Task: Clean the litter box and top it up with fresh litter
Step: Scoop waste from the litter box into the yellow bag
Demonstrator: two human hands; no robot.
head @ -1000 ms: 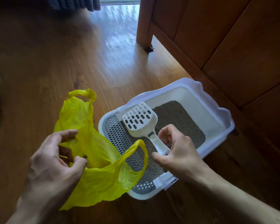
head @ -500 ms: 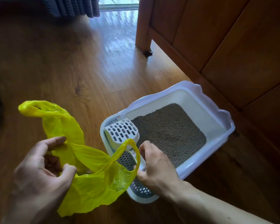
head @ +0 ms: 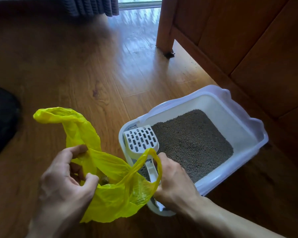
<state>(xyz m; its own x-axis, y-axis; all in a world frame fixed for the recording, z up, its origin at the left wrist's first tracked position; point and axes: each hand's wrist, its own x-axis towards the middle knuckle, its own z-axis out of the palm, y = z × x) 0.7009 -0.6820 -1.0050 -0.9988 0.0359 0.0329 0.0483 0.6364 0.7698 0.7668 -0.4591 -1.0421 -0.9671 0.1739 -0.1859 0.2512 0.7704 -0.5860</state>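
Note:
A white litter box with grey litter sits on the wooden floor beside a cabinet. The white slotted scoop lies face up over the box's near-left grated end. My right hand is closed around the scoop's handle, and one loop of the yellow plastic bag drapes over that handle. Left of the box, my left hand pinches the bag's other side and holds its mouth apart. A small brown clump shows inside the bag.
A wooden cabinet stands close behind and to the right of the box, its leg on the floor beyond. A dark curtain hangs at the top. A dark rounded shape lies at the left edge.
My right hand has brought the scoop from over the litter back to the box's near-left end, beside the bag. The bag's far handle has swung out to the left.

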